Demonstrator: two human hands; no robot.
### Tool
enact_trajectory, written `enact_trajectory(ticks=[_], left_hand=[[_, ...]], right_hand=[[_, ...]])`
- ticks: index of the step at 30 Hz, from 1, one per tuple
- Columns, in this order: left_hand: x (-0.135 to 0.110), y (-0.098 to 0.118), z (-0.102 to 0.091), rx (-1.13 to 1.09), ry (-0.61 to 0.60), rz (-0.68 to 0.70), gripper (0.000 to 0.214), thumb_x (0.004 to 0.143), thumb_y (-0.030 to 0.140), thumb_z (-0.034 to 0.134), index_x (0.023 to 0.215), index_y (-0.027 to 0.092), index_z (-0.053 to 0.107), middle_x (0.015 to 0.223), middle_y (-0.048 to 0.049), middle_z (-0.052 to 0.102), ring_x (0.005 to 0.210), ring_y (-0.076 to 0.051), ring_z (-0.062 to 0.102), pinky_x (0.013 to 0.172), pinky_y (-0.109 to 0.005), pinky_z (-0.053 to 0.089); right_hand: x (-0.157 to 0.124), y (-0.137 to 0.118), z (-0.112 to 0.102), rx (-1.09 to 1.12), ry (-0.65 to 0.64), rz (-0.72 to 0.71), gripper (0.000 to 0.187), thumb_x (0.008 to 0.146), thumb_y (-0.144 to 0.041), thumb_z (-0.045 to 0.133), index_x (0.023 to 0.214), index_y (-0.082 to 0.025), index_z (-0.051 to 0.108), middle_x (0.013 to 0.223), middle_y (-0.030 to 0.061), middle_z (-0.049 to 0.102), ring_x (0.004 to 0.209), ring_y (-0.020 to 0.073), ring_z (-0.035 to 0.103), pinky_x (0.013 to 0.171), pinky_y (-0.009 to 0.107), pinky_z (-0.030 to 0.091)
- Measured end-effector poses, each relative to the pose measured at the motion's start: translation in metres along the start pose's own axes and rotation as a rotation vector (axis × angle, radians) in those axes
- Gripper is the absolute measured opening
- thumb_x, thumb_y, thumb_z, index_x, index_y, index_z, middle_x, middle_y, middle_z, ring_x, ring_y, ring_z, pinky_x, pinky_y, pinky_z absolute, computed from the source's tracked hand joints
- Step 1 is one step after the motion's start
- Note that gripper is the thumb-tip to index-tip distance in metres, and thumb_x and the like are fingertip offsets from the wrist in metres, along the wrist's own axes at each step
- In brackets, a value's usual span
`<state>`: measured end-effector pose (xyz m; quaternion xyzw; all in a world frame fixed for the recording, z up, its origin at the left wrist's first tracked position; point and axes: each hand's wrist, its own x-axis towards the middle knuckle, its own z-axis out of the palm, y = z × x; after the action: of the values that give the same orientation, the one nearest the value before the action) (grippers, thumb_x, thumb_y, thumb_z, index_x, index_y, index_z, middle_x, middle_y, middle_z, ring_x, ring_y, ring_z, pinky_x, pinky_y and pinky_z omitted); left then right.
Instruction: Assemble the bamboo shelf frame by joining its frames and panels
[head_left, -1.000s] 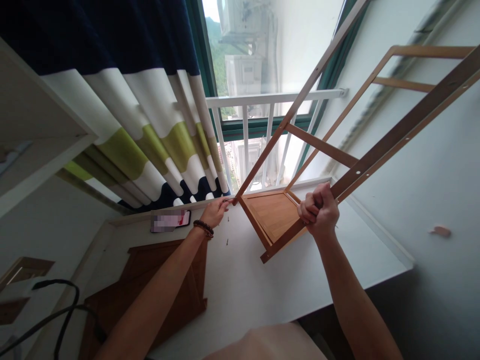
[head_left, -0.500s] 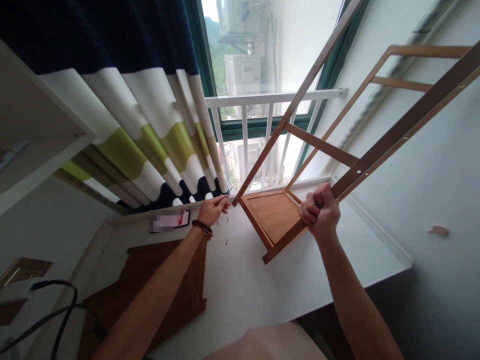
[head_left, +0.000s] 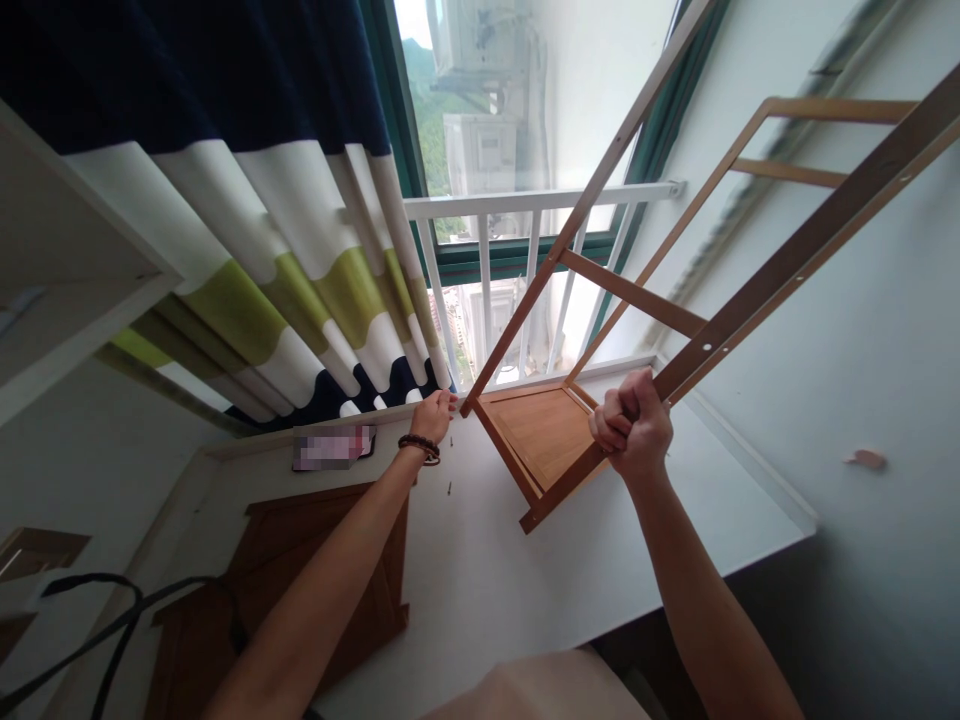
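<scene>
A wooden rack frame [head_left: 634,292] with long side rails and crossbars leans up from the white surface, a wooden panel [head_left: 536,425] set in its lower end. My right hand [head_left: 634,425] is wrapped round the nearer rail just above that panel. Beside the frame's far lower corner is my left hand [head_left: 435,415], its fingers closed together. Whatever they pinch, if anything, is hidden. A screw [head_left: 450,488] lies on the surface below the left hand, and another screw [head_left: 451,441] is close to its fingers.
A slatted brown wooden piece [head_left: 315,530] lies to the left, partly under my left forearm. Behind it is a phone [head_left: 334,448]. Black cables [head_left: 112,625] loop at lower left. Striped curtains [head_left: 247,290] and a white railing [head_left: 540,200] stand at the window.
My left hand has turned slightly, and the thin dark thing seen at its fingertips before is out of sight. The view has shifted a little; my right hand keeps its hold on the rail.
</scene>
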<state>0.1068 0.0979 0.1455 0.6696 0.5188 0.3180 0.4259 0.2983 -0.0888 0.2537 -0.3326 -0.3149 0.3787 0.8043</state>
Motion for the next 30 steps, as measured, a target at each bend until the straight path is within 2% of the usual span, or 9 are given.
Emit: enact_trajectory(ticks=[3, 6, 9, 12, 18, 21, 24, 30], left_hand=[[0.003, -0.001, 0.011, -0.231, -0.196, -0.128, 0.031, 0.082, 0.041, 0.044, 0.084, 0.014, 0.058, 0.079, -0.0065, 0.063, 0.071, -0.015, 0.06, 0.066, -0.029, 0.05], [0.003, -0.001, 0.019, -0.404, -0.339, -0.156, 0.034, 0.08, 0.045, 0.047, 0.074, 0.013, 0.056, 0.069, -0.0044, 0.058, 0.063, -0.013, 0.057, 0.065, -0.032, 0.051], [0.002, -0.001, 0.02, -0.416, -0.314, -0.108, 0.039, 0.075, 0.051, 0.051, 0.063, 0.014, 0.051, 0.059, 0.0004, 0.048, 0.054, -0.01, 0.049, 0.06, -0.029, 0.051], [0.002, -0.001, 0.017, -0.374, -0.29, -0.088, 0.042, 0.072, 0.054, 0.053, 0.059, 0.014, 0.049, 0.057, 0.0021, 0.043, 0.052, -0.008, 0.045, 0.058, -0.028, 0.051], [0.004, -0.009, 0.016, -0.417, -0.34, -0.095, 0.043, 0.071, 0.055, 0.053, 0.064, 0.013, 0.054, 0.06, 0.0012, 0.045, 0.056, -0.009, 0.046, 0.062, -0.028, 0.051], [0.003, -0.011, 0.018, -0.46, -0.286, -0.069, 0.042, 0.071, 0.055, 0.054, 0.064, 0.013, 0.055, 0.061, 0.0014, 0.044, 0.057, -0.008, 0.046, 0.064, -0.028, 0.052], [0.001, -0.01, 0.018, -0.412, -0.254, -0.037, 0.04, 0.071, 0.053, 0.054, 0.064, 0.014, 0.056, 0.06, 0.0013, 0.044, 0.056, -0.009, 0.046, 0.063, -0.028, 0.052], [-0.001, -0.005, 0.017, -0.318, -0.266, -0.023, 0.043, 0.075, 0.055, 0.048, 0.065, 0.014, 0.056, 0.061, -0.0005, 0.048, 0.056, -0.011, 0.051, 0.06, -0.029, 0.051]], right_hand=[[0.0, 0.0, 0.0, 0.0, 0.002, -0.003, 0.044, 0.081, -0.044, 0.048, 0.051, -0.019, 0.028, 0.037, -0.0101, 0.021, 0.024, 0.0032, 0.02, 0.024, 0.017, 0.016], [0.001, -0.001, 0.0, 0.002, 0.011, -0.015, 0.044, 0.082, -0.043, 0.048, 0.051, -0.019, 0.028, 0.037, -0.0101, 0.021, 0.024, 0.0032, 0.02, 0.024, 0.017, 0.017], [0.001, -0.001, -0.002, -0.004, 0.037, -0.033, 0.043, 0.082, -0.042, 0.047, 0.051, -0.019, 0.029, 0.037, -0.0102, 0.021, 0.024, 0.0032, 0.021, 0.024, 0.016, 0.017], [0.0, 0.0, -0.004, -0.003, 0.041, -0.034, 0.042, 0.083, -0.041, 0.047, 0.051, -0.019, 0.03, 0.037, -0.0103, 0.022, 0.024, 0.0033, 0.021, 0.024, 0.016, 0.017], [-0.001, 0.001, -0.007, 0.024, -0.034, -0.001, 0.042, 0.082, -0.043, 0.046, 0.053, -0.02, 0.028, 0.037, -0.0106, 0.021, 0.024, 0.0032, 0.018, 0.024, 0.016, 0.017], [-0.003, 0.001, -0.007, 0.021, -0.011, -0.028, 0.042, 0.082, -0.045, 0.047, 0.053, -0.02, 0.028, 0.037, -0.0105, 0.02, 0.024, 0.0032, 0.018, 0.025, 0.016, 0.017], [-0.004, 0.001, -0.008, 0.021, 0.009, -0.039, 0.042, 0.082, -0.043, 0.048, 0.053, -0.019, 0.028, 0.037, -0.0104, 0.021, 0.025, 0.0031, 0.018, 0.025, 0.016, 0.017], [-0.004, 0.001, -0.008, 0.049, -0.036, -0.018, 0.041, 0.084, -0.041, 0.046, 0.053, -0.02, 0.029, 0.037, -0.0103, 0.021, 0.025, 0.0034, 0.017, 0.025, 0.016, 0.017]])
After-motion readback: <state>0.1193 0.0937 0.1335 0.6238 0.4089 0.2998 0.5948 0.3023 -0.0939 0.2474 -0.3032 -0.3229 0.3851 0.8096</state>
